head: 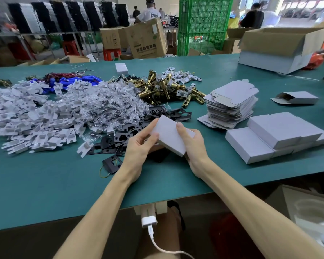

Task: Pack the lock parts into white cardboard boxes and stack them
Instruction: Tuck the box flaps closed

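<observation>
— White rectangular cardboard box [168,136], head view: where is it?
— Centre frame, over the black metal plates [123,137]. Left hand [138,148] and right hand [194,148] pinch its two ends.
— What could go wrong?
— If an end flap is loose, tilting may spill parts before it reaches the stacked white boxes [275,131] at right.

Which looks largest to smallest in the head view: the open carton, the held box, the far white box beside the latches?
1. open carton
2. held box
3. far white box; it lies farther off, so it may really match the held box.
</observation>
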Demonstrator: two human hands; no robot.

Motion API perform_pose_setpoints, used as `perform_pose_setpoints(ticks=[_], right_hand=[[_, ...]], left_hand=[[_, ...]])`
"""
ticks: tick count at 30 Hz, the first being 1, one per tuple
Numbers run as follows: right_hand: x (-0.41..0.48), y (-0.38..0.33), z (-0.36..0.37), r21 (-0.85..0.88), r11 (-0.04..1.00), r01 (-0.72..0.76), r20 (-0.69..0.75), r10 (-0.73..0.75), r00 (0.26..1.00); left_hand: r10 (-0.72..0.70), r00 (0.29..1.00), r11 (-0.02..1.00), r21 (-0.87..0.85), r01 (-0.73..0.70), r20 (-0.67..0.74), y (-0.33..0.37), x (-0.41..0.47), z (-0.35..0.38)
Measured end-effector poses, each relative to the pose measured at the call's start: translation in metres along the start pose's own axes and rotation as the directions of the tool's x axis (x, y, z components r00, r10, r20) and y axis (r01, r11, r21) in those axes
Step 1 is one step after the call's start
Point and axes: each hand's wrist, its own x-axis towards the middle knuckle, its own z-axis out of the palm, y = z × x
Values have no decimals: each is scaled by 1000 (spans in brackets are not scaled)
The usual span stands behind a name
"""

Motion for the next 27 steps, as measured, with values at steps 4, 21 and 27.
perform_pose_setpoints(ticks=[4,21,27], right_hand=[[-3,-1,1,-372,893,255,-4,-276,961],[-8,-70,-87,-947,126,296,218,-428,877],[0,-76,-130,-993,-90,75,104,-390,915]], left_hand=[[-13,997,998,59,17,-76,-1,0,-2],[-3,1000,995,103,3,-4,4,-4,5],[-26,999,991,134,28,-23,2,-3,4]])
